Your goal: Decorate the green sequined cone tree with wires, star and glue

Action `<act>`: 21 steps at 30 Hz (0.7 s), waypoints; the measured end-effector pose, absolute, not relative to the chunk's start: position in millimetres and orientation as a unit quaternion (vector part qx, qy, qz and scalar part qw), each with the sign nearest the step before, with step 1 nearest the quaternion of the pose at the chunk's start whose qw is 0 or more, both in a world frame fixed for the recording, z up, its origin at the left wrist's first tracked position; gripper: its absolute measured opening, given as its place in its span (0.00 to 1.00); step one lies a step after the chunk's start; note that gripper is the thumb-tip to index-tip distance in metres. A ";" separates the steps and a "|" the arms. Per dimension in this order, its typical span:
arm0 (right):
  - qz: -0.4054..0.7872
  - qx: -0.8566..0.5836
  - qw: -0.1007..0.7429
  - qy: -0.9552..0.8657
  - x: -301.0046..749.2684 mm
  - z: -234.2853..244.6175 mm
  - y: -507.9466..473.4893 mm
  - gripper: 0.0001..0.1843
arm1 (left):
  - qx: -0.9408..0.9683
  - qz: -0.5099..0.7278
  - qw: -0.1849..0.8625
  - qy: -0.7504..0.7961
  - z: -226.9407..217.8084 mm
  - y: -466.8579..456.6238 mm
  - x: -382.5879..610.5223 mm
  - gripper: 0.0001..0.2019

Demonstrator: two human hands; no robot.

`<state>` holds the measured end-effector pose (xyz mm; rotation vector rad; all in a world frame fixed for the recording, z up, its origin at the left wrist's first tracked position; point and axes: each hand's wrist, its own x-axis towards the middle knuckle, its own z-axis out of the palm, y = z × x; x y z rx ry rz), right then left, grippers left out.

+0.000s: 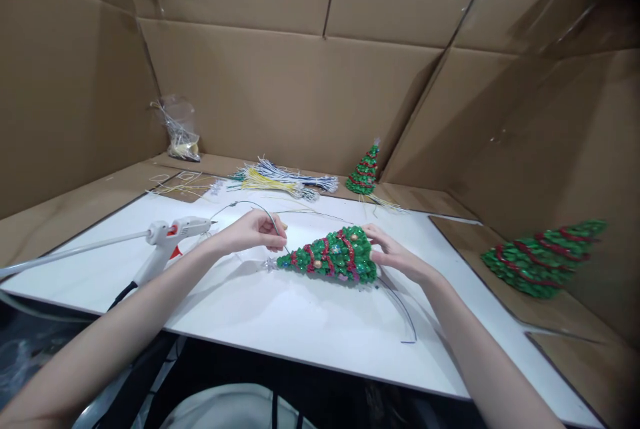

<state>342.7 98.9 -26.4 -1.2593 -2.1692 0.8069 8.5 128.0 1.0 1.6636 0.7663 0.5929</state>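
Note:
A small green Christmas tree [330, 257] with red garland and ornaments lies on its side over the white board, its star tip [270, 265] pointing left. My right hand [387, 249] grips it at the base. Close to the tip, my left hand [263, 232] pinches a thin green wire [260, 204], which arcs back to the left and runs down to the tree. From the base a dark wire [407, 314] curves out onto the board. The fingertips of my right hand are partly hidden behind the tree.
At left a white glue gun [173, 236] stands with its nozzle toward my left wrist. Bundles of coloured wires [280, 179] lie at the back. One decorated tree [363, 172] stands behind them, another tree [543, 258] leans at right. A plastic bag [183, 132] sits against the cardboard wall [275, 82].

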 end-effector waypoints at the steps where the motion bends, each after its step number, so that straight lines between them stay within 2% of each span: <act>1: 0.301 -0.462 0.249 -0.797 343.3 -27.2 99.2 0.37 | 0.709 0.249 0.572 0.327 0.6 128.0 8.1 0.13; 21: 0.309 -0.414 0.246 -0.820 352.8 -15.8 87.9 0.46 | 0.766 0.241 0.507 0.313 -7.2 120.3 7.2 0.07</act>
